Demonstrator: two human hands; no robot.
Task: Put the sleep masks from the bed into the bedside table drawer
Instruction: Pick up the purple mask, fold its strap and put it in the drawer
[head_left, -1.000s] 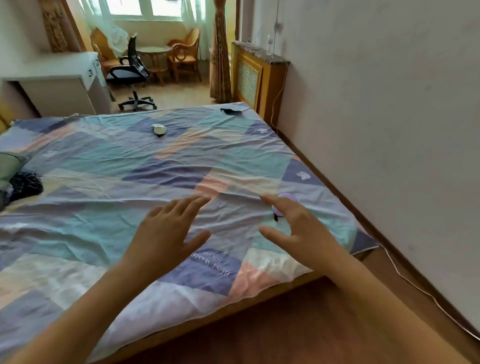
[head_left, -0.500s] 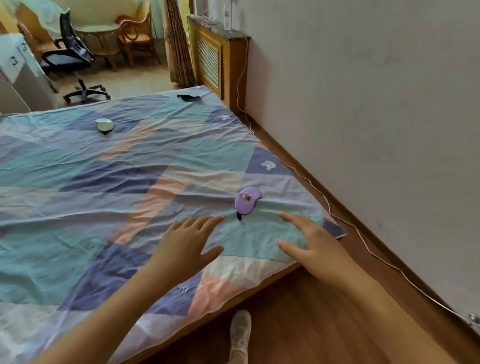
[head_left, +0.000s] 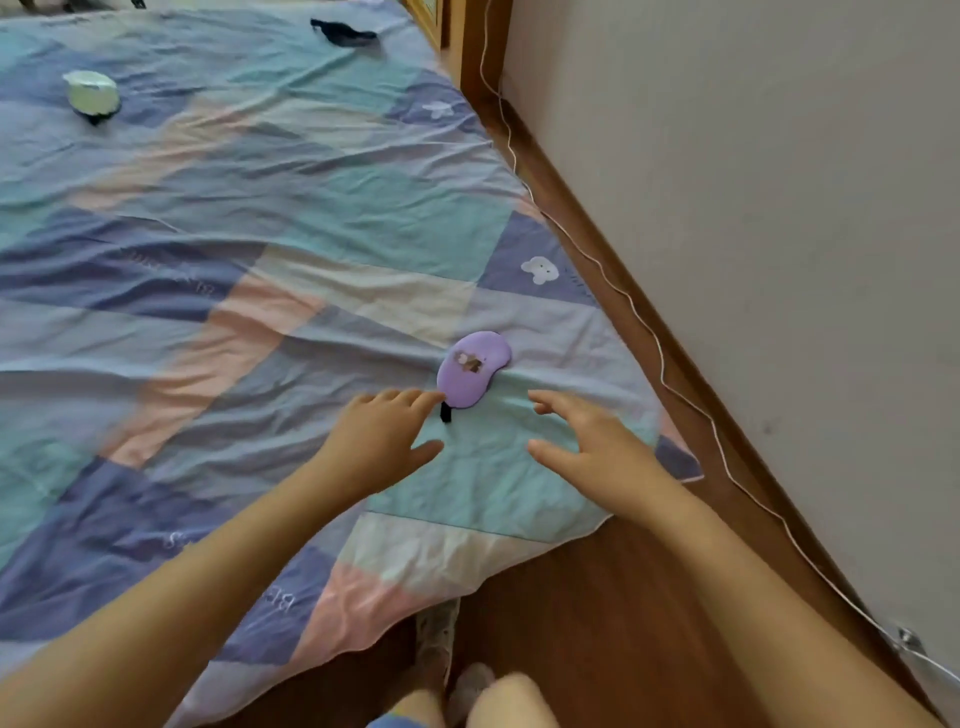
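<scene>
From the head view, the purple sleep mask (head_left: 472, 370) lies flat on the bed (head_left: 291, 218) near its right edge, not far from the near right corner, with a short black strap end (head_left: 445, 413) poking out at its near end. It looks like a soft padded fabric piece — light, limp, likely to fold or dangle when lifted, in no way fragile, and not slippery on the wrinkled sheet. A pinch across its padded body, or a scoop under the near end by the strap, should be enough; the strap alone would let it swing. The left hand (head_left: 382, 441) reaches forward with its fingers straight and lightly spread, the fingertips just at the mask's near end, touching it or all but touching — I cannot tell which. The right hand (head_left: 587, 441) hovers just beside the mask to the right, fingers spread and relaxed, thumb apart, holding nothing. Both forearms stretch out over the bed's near edge. Well apart, a pale green mask (head_left: 92, 96) sits toward the far left of the bed and a dark mask (head_left: 344, 35) near the far right corner. The bedside drawer is not in sight.
</scene>
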